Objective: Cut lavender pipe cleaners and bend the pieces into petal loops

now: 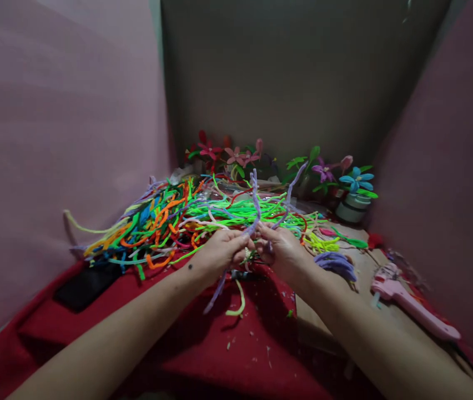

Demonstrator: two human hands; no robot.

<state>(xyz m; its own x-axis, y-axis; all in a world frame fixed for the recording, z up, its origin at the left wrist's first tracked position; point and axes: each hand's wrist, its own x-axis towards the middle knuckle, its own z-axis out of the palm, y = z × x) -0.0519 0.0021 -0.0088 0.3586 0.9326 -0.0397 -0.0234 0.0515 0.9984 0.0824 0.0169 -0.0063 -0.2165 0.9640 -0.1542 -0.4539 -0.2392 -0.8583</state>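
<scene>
Both hands meet in the middle of the view, fingertips close together over the red cloth. My left hand (224, 250) is closed on purple pipe cleaners (256, 194); one end sticks up above the fingers and another hangs below. My right hand (280, 247) pinches the purple stems too, with a second strand rising at a slant to the right. How the stems cross between the fingers is hidden. Just behind the hands lies a big pile of pipe cleaners (236, 210), green, orange, blue and other colours. A pale yellow piece (240, 300) curls on the cloth below.
Bent purple pipe cleaners (336, 265) lie on a board at right, near a pink glue gun (411, 300). A dark phone (84, 286) rests at left on the red cloth (203, 355). Pipe-cleaner flowers (236, 155) stand at the back, one blue flower (356, 179) in a small pot (353, 207).
</scene>
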